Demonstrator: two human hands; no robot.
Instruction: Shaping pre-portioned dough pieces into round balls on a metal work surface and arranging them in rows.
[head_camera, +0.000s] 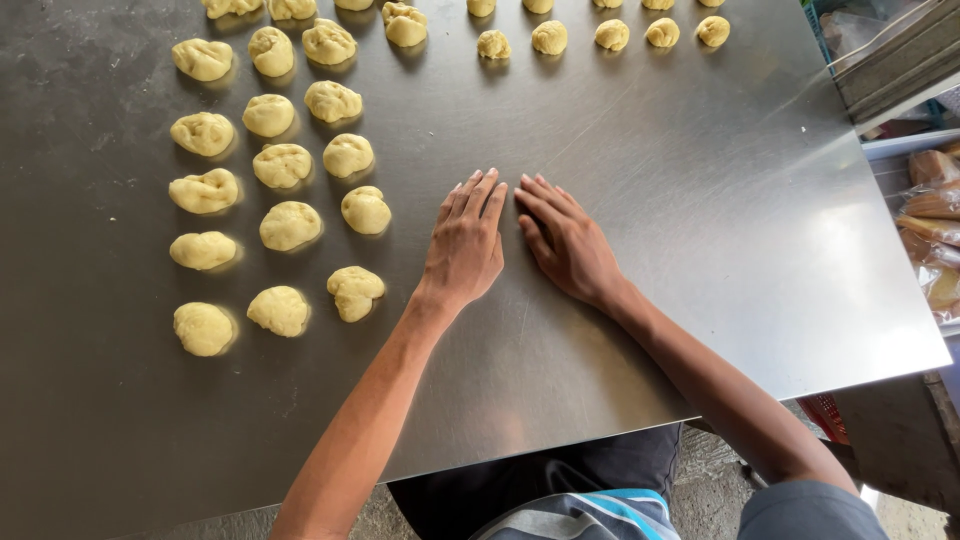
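Note:
Both my hands lie flat, palms down, side by side on the steel table (700, 200). My left hand (466, 240) and my right hand (565, 240) have fingers stretched out and nearly touching at the fingertips. Whether anything lies under the palms is hidden. Several pale yellow dough pieces (290, 225) sit in rows to the left of my left hand; the nearest dough piece (354, 291) is a short way from my left wrist. A row of smaller dough balls (549, 37) lines the far edge.
At the right, beyond the table edge, a tray holds wrapped bread in clear bags (935, 235). A grey box-like object (895, 55) stands at the upper right. My knees and a striped cloth (590, 510) show below the near edge.

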